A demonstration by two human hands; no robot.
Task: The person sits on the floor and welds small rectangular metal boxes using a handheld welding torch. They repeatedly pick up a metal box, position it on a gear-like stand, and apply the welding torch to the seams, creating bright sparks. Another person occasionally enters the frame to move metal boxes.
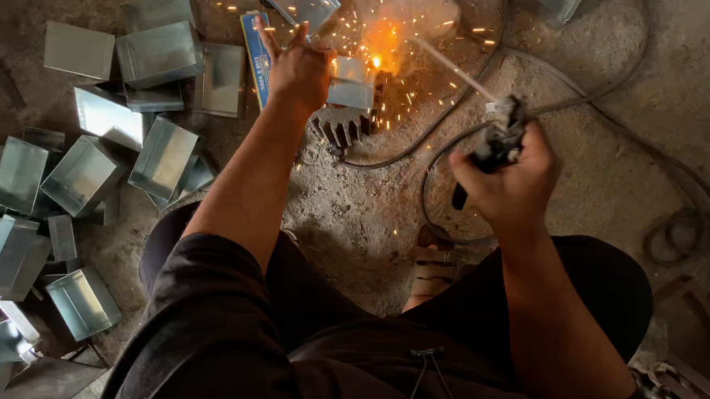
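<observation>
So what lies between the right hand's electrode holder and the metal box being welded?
In the head view, only the thin welding rod spans from holder to sparking box.

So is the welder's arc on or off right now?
On: bright glow and sparks fly where the rod meets the box; right hand grips the holder.

One package only: a blue box [256, 55], flat, long and narrow, lying on the floor far centre-left. It has a yellowish edge stripe and pale print on its top face. It's angled slightly, its long axis running near-to-far. It sits just right of the pile of metal boxes [158, 54], with its right edge tucked behind the left hand [299, 69]. Part of the box is hidden by that hand. No signs, loose labels or screens in view.
</observation>
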